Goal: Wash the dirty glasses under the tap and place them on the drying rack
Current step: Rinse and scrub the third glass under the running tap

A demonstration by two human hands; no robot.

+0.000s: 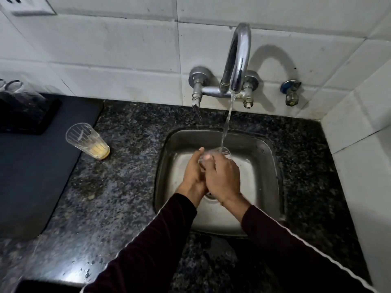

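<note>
Rinsing goes on over the sink (pixel 266 187): the left hand (pixel 193 172) and right hand (pixel 222 176) curl their fingers round a clear glass (pixel 224 152) under the running tap (pixel 238 60). Farther left, a dirty glass (pixel 86 140) waits unwashed. The rack (pixel 23 111) already holds upturned glasses (pixel 21 89).
</note>
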